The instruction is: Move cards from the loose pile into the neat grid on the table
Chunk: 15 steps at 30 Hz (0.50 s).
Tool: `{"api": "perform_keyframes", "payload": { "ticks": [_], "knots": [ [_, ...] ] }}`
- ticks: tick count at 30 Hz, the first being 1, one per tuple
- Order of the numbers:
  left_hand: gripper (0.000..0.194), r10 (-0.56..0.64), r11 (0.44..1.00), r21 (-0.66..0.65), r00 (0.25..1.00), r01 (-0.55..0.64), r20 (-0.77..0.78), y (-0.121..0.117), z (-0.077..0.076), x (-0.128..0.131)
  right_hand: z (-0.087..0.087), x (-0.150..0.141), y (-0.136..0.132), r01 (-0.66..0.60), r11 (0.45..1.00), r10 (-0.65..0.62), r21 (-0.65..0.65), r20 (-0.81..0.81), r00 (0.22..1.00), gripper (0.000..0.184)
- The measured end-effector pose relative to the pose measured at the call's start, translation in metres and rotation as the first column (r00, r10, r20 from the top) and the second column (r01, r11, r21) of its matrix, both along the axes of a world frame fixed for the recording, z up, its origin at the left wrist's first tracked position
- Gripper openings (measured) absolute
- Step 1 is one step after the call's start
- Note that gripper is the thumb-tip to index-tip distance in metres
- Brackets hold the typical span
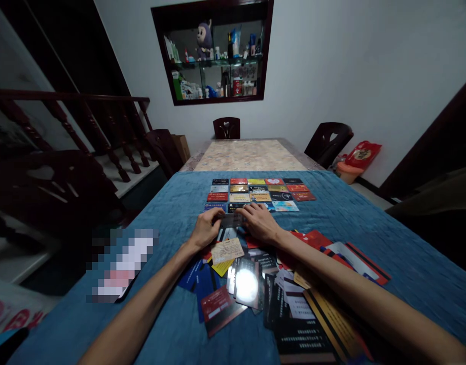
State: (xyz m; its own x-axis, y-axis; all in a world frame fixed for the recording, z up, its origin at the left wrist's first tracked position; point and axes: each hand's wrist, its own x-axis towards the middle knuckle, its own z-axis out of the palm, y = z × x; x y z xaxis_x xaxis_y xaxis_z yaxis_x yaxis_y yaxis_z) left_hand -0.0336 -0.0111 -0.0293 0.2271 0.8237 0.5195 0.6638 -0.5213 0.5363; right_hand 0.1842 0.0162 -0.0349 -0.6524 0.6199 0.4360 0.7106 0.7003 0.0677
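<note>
A dark plastic card (231, 220) is held between my two hands, just in front of laid-out cards. My left hand (208, 228) pinches its left end with thumb and fingers. At its right end, my right hand (260, 221) curls over with the thumb at the card's edge and fingers reaching the nearest row. Beyond my hands, cards such as a red one (217, 196) and a light blue one (286, 206) lie in several neat rows. Below my wrists spreads a loose overlapping pile, with a beige card (227, 250), a dark red card (219, 307) and black cards (303, 338).
A blue cloth (160, 208) covers the near part of the table. A phone (126, 266), blurred out, lies left of my left forearm. Chairs (327, 142) stand around the table, and a stair railing (99, 119) runs at left. A shelf niche (217, 61) is in the far wall.
</note>
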Motion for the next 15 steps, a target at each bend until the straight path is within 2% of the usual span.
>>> {"api": "perform_keyframes", "payload": {
  "ticks": [5,15],
  "knots": [
    [0.027,0.025,1.000,-0.015,1.000,-0.024,0.005,0.0006,-0.0003,0.0018,0.0014,-0.0022,0.0000,0.008,1.000,-0.008,-0.010,0.009,1.000,0.042],
    [0.026,0.049,0.998,-0.048,0.992,-0.044,0.116,0.0067,0.0036,-0.0017,0.0079,-0.0059,-0.0005,-0.005,0.999,0.004,0.044,0.010,1.000,0.053]
  ]
}}
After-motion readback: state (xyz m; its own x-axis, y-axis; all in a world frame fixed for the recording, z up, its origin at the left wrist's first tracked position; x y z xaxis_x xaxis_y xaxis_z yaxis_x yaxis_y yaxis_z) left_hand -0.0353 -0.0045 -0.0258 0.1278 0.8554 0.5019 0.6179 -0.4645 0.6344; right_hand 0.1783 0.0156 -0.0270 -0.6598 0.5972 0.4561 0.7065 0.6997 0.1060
